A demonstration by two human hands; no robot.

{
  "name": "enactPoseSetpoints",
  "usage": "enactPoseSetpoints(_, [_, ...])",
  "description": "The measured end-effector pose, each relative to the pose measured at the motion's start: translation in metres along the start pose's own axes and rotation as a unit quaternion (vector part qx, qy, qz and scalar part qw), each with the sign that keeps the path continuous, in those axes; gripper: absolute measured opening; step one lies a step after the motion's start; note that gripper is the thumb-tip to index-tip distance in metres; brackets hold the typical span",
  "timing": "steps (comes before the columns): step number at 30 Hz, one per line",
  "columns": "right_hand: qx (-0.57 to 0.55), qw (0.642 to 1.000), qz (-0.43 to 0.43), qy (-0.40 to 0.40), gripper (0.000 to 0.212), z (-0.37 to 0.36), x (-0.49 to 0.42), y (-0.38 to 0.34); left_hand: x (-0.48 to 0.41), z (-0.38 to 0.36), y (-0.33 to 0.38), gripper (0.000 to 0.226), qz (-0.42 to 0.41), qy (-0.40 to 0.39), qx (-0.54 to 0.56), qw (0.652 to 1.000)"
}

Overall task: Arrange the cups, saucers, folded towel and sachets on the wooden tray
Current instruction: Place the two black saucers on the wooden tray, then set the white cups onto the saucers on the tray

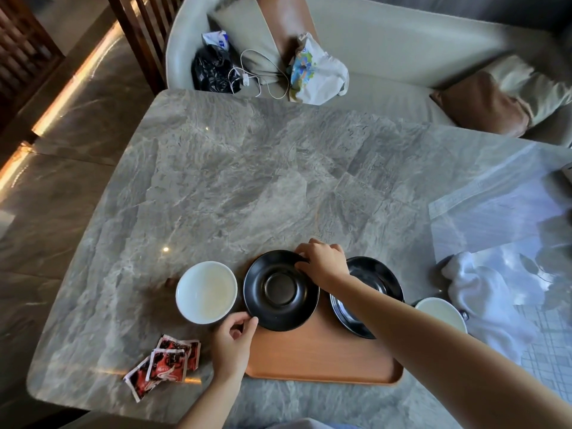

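Observation:
A black saucer (280, 291) sits at the far left corner of the wooden tray (322, 354). My left hand (233, 342) pinches its near left rim and my right hand (322, 261) grips its far right rim. A second black saucer (371, 280) lies on the tray's far right, partly hidden by my right forearm. One white cup (206, 291) stands on the table just left of the held saucer. Another white cup (441, 314) stands right of the tray. Red and black sachets (164, 363) lie on the table at the near left. A crumpled white towel (486, 292) lies at the right.
The marble table (247, 181) has a rounded near left corner. Behind it stands a sofa (387, 51) with a black bag (213, 69), a white cable, a printed cloth bag (315, 69) and brown cushions. Bright window reflections cover the table's right side.

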State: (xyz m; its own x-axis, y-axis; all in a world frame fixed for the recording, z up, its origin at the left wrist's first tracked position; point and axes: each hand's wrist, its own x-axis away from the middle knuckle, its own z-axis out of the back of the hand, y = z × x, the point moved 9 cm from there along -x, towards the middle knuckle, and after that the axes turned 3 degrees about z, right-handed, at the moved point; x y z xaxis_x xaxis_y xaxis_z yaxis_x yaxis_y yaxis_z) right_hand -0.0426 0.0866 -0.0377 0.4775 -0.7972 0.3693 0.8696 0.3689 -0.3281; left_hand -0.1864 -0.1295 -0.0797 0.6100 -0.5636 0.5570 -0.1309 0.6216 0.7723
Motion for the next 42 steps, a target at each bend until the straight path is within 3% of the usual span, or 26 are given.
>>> enactPoseSetpoints(10, [0.062, 0.998, 0.019, 0.022, 0.022, 0.004, -0.009, -0.003, 0.004, 0.003, 0.001, 0.015, 0.004, 0.03, 0.005, 1.0])
enactPoseSetpoints(26, [0.01, 0.999, -0.026, 0.023, 0.025, -0.004, 0.001, 0.001, 0.002, 0.001, -0.001, 0.013, 0.011, 0.029, 0.013, 0.999])
enactPoseSetpoints(36, [-0.033, 0.999, -0.034, 0.022, 0.044, -0.006, 0.02, 0.0, 0.005, 0.0, -0.003, 0.012, 0.032, 0.008, 0.043, 0.999])
enactPoseSetpoints(39, [-0.045, 0.997, -0.02, 0.057, 0.048, 0.0, 0.037, 0.002, 0.017, 0.004, -0.001, 0.012, -0.002, 0.005, 0.029, 1.0])
enactPoseSetpoints(42, [-0.05, 0.994, -0.007, 0.101, 0.043, 0.009, 0.06, 0.017, 0.034, 0.003, 0.02, 0.01, -0.115, -0.037, -0.004, 0.993])
